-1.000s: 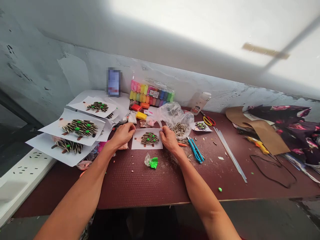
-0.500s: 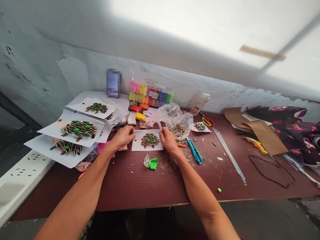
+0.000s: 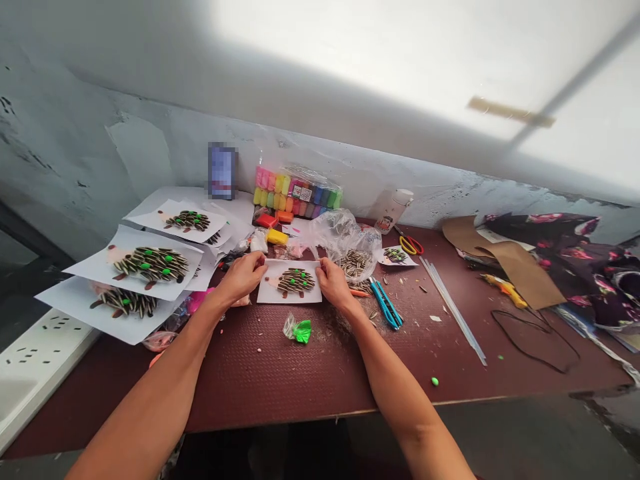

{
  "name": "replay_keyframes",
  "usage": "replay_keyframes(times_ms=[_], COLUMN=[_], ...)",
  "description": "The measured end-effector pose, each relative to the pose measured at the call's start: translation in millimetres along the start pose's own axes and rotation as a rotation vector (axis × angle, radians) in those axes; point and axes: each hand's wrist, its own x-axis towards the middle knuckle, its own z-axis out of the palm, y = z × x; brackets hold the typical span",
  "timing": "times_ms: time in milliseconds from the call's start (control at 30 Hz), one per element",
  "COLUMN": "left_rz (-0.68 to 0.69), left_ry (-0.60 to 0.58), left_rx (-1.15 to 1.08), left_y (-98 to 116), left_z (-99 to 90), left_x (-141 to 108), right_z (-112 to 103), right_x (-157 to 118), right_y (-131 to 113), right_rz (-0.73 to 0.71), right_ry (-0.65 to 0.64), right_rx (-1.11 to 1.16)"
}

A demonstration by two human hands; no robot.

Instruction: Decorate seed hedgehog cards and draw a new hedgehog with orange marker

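Between my two hands is a white card point(image 3: 270, 295) bearing a hedgehog made of sunflower seeds point(image 3: 295, 283) with green dots on its back. My left hand point(image 3: 246, 275) pinches the card's left edge, and my right hand point(image 3: 334, 280) pinches its right edge. Just in front of it lies a small bag of green clay point(image 3: 301, 331). A clear plastic bag of sunflower seeds point(image 3: 356, 257) sits right behind my right hand. The blue utility knife point(image 3: 386, 305) rests to the right of that hand.
Finished-looking hedgehog cards point(image 3: 131, 263) are stacked at the left, beside a white power strip point(image 3: 40, 350). Coloured clay packs point(image 3: 295, 193) stand by the wall. Further right are scissors point(image 3: 411, 245), a bottle point(image 3: 394, 211), glue sticks point(image 3: 455, 310) and a yellow glue gun point(image 3: 507, 291).
The whole view has shifted slightly. Both hands still grip the card at its sides, and nothing has been let go or picked up.
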Motion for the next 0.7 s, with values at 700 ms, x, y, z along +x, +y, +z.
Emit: replay_keyframes(times_ms=[700], left_rz=[-0.018], left_ry=[0.064], left_rx=[-0.487], left_y=[12.3], left_z=[-4.5], left_x=[-1.5], right_z=[-0.5], right_x=[1.7], right_y=[-0.3], right_rz=[0.1], right_ry=[-0.025], right_rx=[0.576])
